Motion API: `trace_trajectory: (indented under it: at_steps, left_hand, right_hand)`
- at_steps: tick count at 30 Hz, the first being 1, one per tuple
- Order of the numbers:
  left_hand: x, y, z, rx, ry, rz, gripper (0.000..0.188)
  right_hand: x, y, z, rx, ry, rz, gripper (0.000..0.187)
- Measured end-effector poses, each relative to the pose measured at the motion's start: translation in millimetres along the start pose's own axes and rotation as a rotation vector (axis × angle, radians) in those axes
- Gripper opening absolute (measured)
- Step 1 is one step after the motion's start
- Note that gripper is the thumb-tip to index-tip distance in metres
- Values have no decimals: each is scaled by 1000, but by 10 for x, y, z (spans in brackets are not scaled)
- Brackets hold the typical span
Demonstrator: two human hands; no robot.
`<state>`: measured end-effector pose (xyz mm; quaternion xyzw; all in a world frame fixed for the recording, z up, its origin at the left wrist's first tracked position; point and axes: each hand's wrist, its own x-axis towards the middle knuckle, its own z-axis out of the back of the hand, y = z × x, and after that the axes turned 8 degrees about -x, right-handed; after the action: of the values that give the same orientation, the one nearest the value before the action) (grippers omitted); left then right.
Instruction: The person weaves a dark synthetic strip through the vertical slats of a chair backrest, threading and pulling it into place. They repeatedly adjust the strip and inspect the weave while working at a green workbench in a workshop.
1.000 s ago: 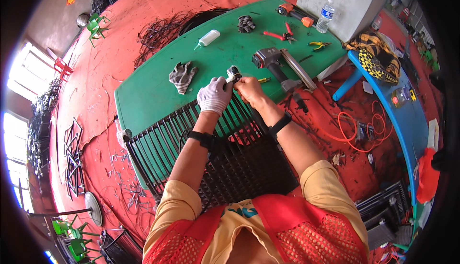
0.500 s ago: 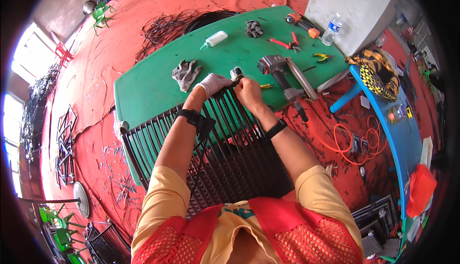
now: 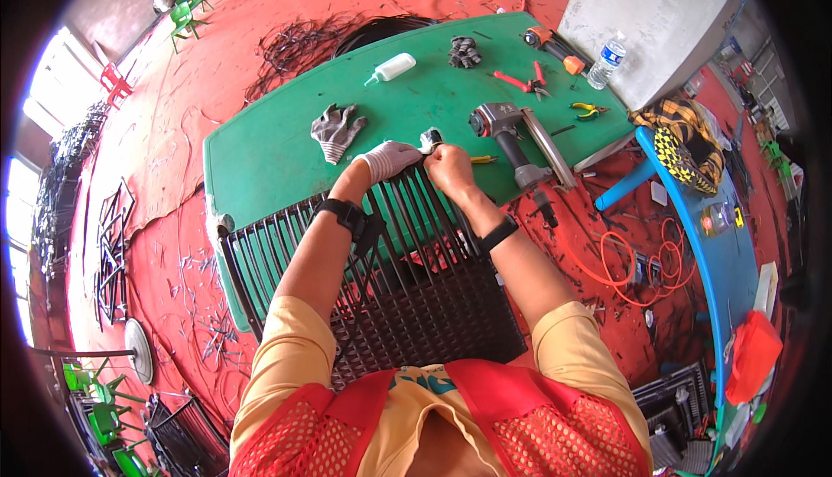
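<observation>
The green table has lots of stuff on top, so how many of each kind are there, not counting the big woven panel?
Grey work glove lying loose: 1
White squeeze bottle: 1
Pliers, red-handled and yellow-handled: 2
Grey power tool: 1
Orange-and-black tool: 1
Dark bundle of small parts: 1
Total: 7

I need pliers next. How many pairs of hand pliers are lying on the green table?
2: red pliers near the far edge, yellow pliers near the right end by the water bottle. More may be hidden.
</observation>
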<state>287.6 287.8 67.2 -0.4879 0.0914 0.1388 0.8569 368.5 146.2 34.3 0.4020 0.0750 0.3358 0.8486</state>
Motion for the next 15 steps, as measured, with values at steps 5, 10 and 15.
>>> trace_trajectory:
  at_steps: [5,10,15]
  left_hand:
    - [74,85,-8,267,78,-209,34]
    - [185,244,-91,429,26,-355,30]
    - [112,186,-123,93,-185,-55,31]
  right_hand:
    - [-56,-21,11,-252,-96,120,17]
    - [-117,-25,101,-272,-91,85,17]
    - [-56,-91,74,-199,-21,60,20]
